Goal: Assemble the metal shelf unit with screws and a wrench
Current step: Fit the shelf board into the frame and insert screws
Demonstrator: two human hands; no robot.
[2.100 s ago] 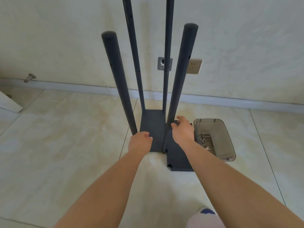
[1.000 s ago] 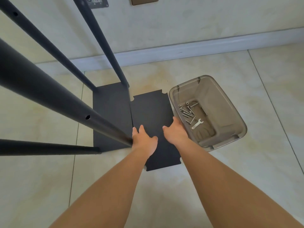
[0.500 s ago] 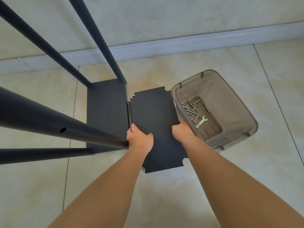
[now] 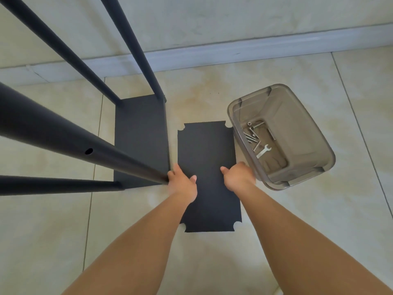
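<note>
A dark metal shelf frame stands on the floor: a base panel (image 4: 140, 137) with several upright poles (image 4: 70, 145) rising toward me. Beside it on the right is a loose dark shelf panel (image 4: 207, 150) with notched corners. My left hand (image 4: 180, 184) grips the panel's left edge, thumb on top. My right hand (image 4: 238, 177) grips its right edge, next to the bin. A small silver wrench (image 4: 263, 151) and several screws (image 4: 252, 135) lie in a translucent grey bin (image 4: 308, 133).
Pale tiled floor all around, with a white baseboard (image 4: 234, 54) and wall behind. The bin sits close against the loose panel's right side. The near poles cross the left of the view.
The loose panel has come away from the frame's base, and a gap of floor now shows between them. Both hands have closed on its side edges. The view has shifted slightly.
</note>
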